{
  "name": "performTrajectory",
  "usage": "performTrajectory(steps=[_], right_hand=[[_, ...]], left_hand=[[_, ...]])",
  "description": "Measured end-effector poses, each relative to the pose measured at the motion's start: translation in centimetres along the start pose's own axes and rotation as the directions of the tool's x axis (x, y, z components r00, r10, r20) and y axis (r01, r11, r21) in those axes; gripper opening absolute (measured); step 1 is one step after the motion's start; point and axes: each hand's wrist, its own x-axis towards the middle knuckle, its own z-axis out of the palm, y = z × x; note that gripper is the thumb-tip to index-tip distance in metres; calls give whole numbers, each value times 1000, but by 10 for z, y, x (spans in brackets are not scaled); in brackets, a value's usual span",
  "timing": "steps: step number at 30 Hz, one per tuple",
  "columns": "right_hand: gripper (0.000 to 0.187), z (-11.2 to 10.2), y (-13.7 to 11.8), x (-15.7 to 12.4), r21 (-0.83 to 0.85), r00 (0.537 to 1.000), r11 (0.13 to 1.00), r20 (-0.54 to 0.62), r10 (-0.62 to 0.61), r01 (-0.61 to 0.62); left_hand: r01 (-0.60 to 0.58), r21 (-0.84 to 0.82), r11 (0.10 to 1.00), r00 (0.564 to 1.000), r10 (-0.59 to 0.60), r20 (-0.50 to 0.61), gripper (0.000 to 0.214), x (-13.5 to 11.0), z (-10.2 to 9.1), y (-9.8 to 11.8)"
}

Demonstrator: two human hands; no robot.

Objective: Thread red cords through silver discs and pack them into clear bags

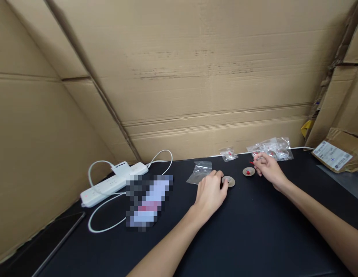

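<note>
My left hand [210,191] is closed at the left edge of a flat grey-beige disc [230,182] with a small hole, its thumb lying on the disc. Part of that disc is hidden by the fingers. My right hand [267,168] is raised a little higher, pinching a thin red piece [251,162] whose far end sticks out to the left. Just left of this hand, a second disc [245,173] lies on the black table with a small red part [248,172] at its middle. An opened clear plastic bag [198,173] lies behind my left hand.
Clear bags [284,148] holding discs and red bits lie at the back, beside a smaller bag [228,154]. A white power strip [109,187] with looping cables and a blurred-out phone-like object [153,200] are left. A labelled cardboard package [340,150] stands right; cardboard walls [210,77] enclose the table.
</note>
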Motion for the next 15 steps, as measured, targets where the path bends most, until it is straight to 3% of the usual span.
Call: performTrajectory(steps=[1,3,5,9,15], right_hand=[[8,0,3,1,-141,996,986,9,-90,90],[20,-1,7,2,-394,969,886,76,-236,246],[31,0,10,2,-520,943,788,165,-287,331],[28,2,13,1,-588,928,718,248,-278,372],[19,-1,8,0,-549,897,721,368,-246,423]], left_hand=[[-39,5,999,999,39,-6,16,0,-1,0],[-140,7,990,990,140,-6,15,0,-2,1],[-250,-4,968,968,250,20,15,1,-3,1],[-370,-41,928,925,372,79,19,-1,-3,1],[-401,-91,912,905,409,120,43,-6,0,1]])
